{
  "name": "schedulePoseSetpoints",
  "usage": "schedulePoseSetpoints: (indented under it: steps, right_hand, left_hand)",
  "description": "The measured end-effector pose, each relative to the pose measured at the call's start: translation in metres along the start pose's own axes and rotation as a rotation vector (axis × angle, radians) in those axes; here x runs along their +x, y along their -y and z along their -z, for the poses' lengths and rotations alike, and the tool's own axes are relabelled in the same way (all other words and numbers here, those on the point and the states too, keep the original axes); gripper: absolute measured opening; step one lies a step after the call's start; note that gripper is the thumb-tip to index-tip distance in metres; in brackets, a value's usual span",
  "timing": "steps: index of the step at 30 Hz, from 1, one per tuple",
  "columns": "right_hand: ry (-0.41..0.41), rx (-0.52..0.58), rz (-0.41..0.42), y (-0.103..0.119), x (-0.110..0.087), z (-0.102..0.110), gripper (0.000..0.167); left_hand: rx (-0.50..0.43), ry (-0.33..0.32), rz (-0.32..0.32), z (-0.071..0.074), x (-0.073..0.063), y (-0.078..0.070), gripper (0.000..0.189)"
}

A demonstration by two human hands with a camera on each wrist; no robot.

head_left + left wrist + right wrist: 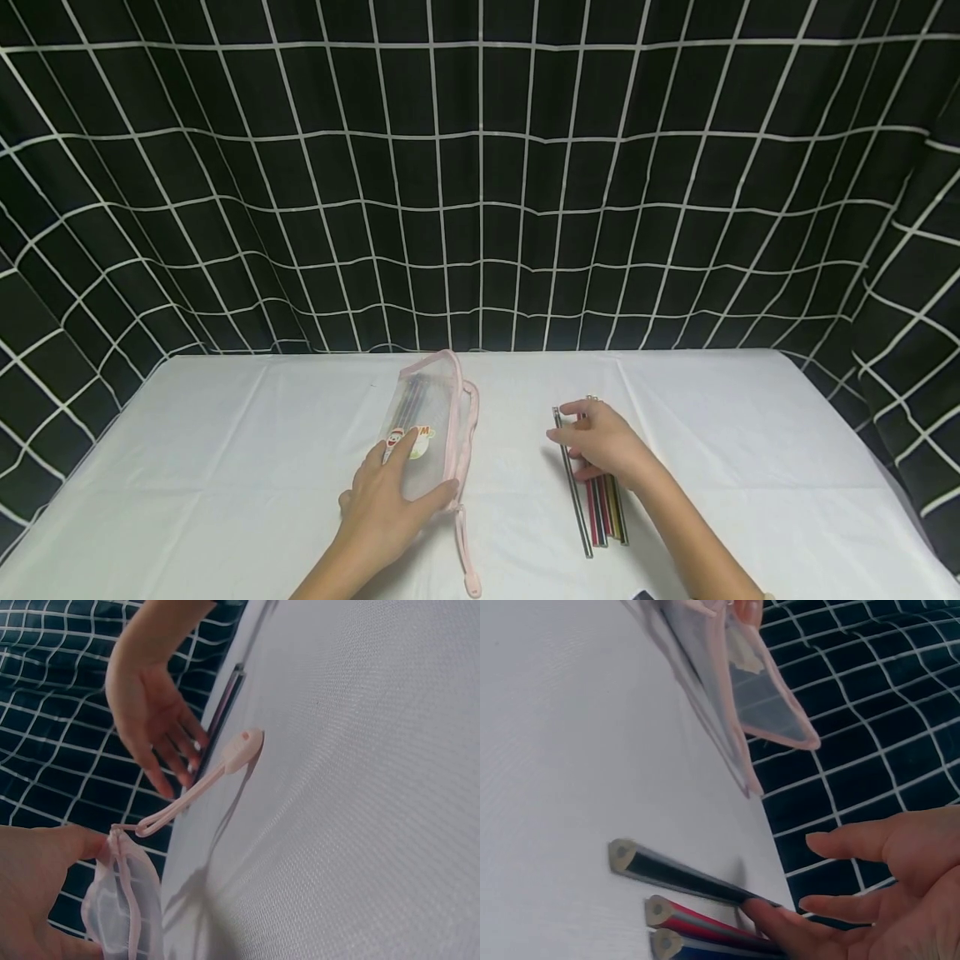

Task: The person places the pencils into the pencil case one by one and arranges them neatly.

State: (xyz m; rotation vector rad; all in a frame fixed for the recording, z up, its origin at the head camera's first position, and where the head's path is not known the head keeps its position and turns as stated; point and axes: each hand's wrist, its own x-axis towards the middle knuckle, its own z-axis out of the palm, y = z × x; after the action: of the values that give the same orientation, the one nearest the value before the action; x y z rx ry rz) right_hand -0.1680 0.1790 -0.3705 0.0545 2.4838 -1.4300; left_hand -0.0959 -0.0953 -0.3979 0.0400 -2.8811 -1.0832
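A translucent mesh pencil case with pink trim lies at the middle of the table, tilted up on one side, with slim pencils showing inside. My left hand grips its near end, thumb on the zip edge and fingers over the cartoon print. From the zip hangs a pink pull. To the right, my right hand is over several pencils, fingers spread and lightly bent, thumb apart from them. One fingertip touches a dark pencil lying left of the others. Beside it are a red pencil and a blue one.
A white cloth covers the table. Behind it hangs a black curtain with a white grid, which also wraps both sides. A small dark object shows at the bottom edge, near the right forearm.
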Motion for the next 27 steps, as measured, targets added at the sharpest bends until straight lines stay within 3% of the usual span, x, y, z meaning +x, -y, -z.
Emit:
schedulePoseSetpoints:
  steps: [27]
  right_hand:
    - [-0.131, -0.322, 0.104, -0.010, 0.005, -0.018, 0.068]
  left_hand:
    - [0.006, 0.004, 0.011, -0.002, -0.001, -0.002, 0.086]
